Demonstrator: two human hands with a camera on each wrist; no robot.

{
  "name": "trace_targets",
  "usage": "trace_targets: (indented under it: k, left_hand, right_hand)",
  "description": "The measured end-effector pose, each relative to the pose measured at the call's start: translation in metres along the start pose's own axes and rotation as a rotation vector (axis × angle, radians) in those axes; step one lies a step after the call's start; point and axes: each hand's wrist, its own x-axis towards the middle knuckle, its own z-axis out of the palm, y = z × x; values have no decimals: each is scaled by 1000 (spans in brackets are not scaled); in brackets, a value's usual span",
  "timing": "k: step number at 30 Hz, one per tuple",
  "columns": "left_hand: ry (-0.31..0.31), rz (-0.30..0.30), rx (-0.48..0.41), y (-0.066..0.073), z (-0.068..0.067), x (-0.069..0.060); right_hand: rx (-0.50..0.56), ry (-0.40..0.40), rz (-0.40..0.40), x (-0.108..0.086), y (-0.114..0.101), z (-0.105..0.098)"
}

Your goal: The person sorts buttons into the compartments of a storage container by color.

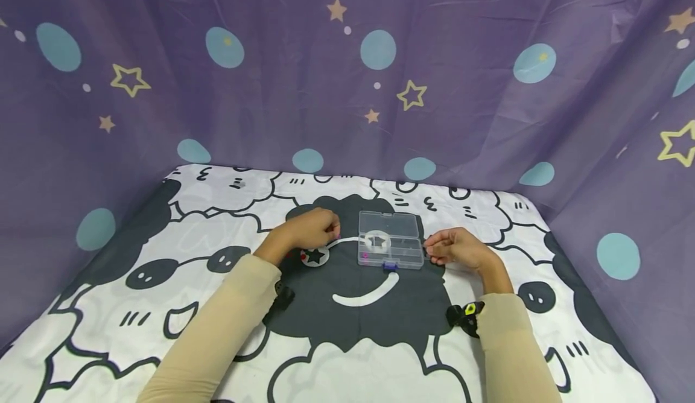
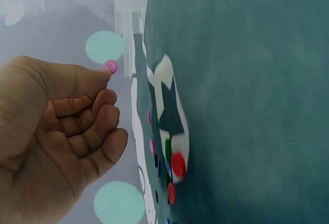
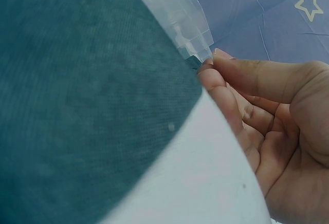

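Note:
My left hand (image 1: 312,229) pinches a small round pink button (image 2: 111,67) between thumb and forefinger, above the cloth to the left of the box. The other fingers curl loosely below it. A clear plastic compartment box (image 1: 402,263) lies with its lid raised and leaning back, a blue latch (image 1: 390,266) at its front. One pink button (image 1: 365,256) lies in its front left compartment. At the box's right end, my right hand (image 1: 460,250) pinches the edge between thumb and forefinger. Several loose buttons, among them a red button (image 2: 178,166), lie beneath my left hand.
The bed-like surface is covered with a black and white cartoon cloth (image 1: 358,318). A purple curtain (image 1: 304,113) with stars and blue dots hangs behind and at both sides. Dark straps with small devices (image 1: 466,318) sit at the wrists.

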Motion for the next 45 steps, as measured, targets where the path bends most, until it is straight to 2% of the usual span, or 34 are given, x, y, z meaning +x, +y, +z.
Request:
trace_targets:
  k: [8, 20, 28, 38, 45]
  left_hand:
    - [-2, 22, 35, 10, 7, 11]
    - [1, 94, 17, 24, 17, 24]
    - [6, 110, 5, 30, 21, 29]
    - [5, 97, -26, 24, 21, 27]
    - [77, 56, -43, 9, 12, 23]
  right_hand:
    - [6, 0, -2, 1, -1, -1]
    - [6, 0, 0, 3, -2, -3]
    - [14, -3, -5, 3, -1, -4]
    - [20, -8, -11, 2, 0, -3]
    - [15, -11, -14, 3, 3, -2]
